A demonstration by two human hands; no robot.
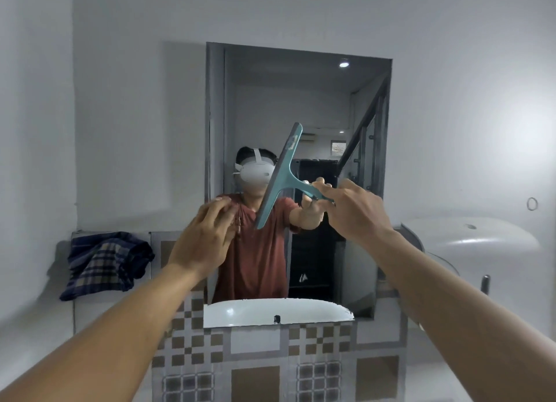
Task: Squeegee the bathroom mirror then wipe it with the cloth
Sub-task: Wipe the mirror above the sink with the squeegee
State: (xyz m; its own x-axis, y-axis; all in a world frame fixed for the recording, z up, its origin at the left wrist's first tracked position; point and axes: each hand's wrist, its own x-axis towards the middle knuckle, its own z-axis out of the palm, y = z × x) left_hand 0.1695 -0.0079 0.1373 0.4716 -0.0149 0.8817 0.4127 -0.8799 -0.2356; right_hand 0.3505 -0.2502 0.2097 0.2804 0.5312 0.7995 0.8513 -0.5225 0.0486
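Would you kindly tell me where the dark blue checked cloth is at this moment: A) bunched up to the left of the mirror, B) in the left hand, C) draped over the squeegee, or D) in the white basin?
A: the dark blue checked cloth lies bunched left of the rectangular wall mirror; the left hand holds nothing and the right hand grips the teal plastic squeegee.

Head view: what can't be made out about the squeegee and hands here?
All in the head view.
Squeegee blade: whether it touches the mirror; seen from behind, one view only.
Its grip end: covered by the right hand.
Left hand: motion-blurred fingertips; contact with the glass unclear.
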